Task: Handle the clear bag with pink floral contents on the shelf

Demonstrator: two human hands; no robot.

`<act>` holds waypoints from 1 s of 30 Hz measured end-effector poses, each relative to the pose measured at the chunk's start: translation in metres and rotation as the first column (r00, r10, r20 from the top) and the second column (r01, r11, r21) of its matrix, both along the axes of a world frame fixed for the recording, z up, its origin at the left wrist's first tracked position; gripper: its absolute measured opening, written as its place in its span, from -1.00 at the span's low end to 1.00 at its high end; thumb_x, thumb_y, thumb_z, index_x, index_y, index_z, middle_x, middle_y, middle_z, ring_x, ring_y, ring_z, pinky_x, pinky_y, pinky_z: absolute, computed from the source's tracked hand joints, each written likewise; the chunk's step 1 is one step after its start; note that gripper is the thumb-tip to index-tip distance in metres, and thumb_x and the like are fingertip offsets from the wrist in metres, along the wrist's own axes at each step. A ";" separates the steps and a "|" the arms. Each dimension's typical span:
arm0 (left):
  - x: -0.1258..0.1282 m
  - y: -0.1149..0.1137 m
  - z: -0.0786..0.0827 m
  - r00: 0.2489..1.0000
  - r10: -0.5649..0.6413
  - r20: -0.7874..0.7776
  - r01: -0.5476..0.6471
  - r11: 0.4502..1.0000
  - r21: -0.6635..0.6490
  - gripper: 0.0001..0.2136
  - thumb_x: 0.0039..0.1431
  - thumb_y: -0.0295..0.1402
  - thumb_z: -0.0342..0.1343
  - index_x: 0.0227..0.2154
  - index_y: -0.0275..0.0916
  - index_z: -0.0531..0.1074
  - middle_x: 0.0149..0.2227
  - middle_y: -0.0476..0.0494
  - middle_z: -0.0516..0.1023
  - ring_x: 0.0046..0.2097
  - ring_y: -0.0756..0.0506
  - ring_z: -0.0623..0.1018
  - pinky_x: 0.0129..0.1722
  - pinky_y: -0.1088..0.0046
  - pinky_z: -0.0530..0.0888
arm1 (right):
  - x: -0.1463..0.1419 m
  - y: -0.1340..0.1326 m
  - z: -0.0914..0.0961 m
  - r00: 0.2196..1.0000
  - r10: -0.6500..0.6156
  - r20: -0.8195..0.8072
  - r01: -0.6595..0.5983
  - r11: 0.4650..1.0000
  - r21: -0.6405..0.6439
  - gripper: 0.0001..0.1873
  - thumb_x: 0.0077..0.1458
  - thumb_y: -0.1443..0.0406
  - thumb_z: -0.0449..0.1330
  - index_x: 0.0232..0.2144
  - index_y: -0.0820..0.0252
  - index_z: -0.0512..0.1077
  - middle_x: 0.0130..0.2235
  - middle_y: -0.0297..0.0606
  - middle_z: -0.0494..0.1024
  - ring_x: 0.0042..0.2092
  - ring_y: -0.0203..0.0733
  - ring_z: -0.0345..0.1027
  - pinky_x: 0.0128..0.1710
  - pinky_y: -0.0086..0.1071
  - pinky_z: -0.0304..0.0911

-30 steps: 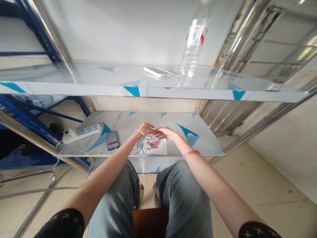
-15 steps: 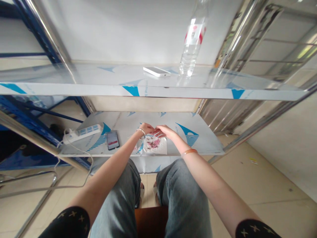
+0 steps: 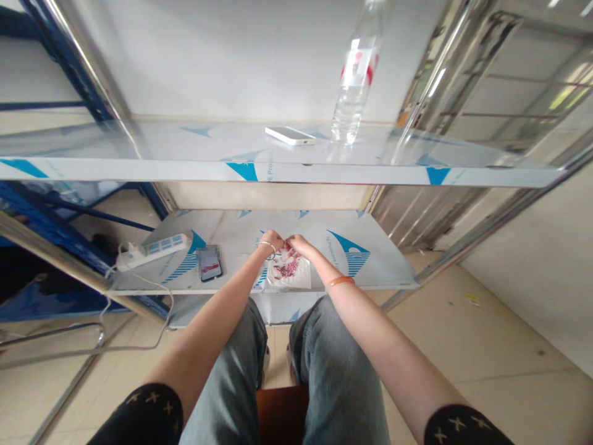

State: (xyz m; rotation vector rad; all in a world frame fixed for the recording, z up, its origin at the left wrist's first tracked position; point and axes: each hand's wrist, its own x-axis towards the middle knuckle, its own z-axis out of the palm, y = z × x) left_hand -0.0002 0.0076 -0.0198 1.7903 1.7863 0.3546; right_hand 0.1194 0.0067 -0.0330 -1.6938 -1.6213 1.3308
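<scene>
On the lower shelf [image 3: 384,266] lies a small clear plastic bag [image 3: 290,273] with red and pink pieces inside, close to the front edge. My left hand [image 3: 272,240] and my right hand [image 3: 295,245] meet at the bag's far edge, fingers pinched together on it. Whatever sits between the fingertips is too small to make out. A silver bracelet is on my left wrist, an orange bangle on my right.
A dark phone [image 3: 210,263] and a white power strip [image 3: 152,250] with its cord lie left of the bag. On the upper shelf [image 3: 139,167] stand a clear water bottle [image 3: 353,86] and a white phone [image 3: 290,135]. Metal posts flank both sides.
Both hands have drawn closer together over the bag's far edge, and the right hand's fingers have closed from a spread pose into a pinch.
</scene>
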 end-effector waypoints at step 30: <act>0.000 0.002 0.000 0.995 0.075 -0.067 -0.060 0.977 0.204 -0.80 0.05 -0.51 0.11 -0.31 -0.20 0.59 -0.23 -0.20 0.64 -0.06 -0.13 0.58 -0.14 0.58 0.43 | -0.010 -0.003 0.005 0.967 -0.105 0.233 0.037 0.959 0.280 -0.75 0.16 0.21 0.07 -0.45 0.20 0.44 -0.41 -0.19 0.56 -0.39 -0.24 0.46 -0.34 -0.47 0.26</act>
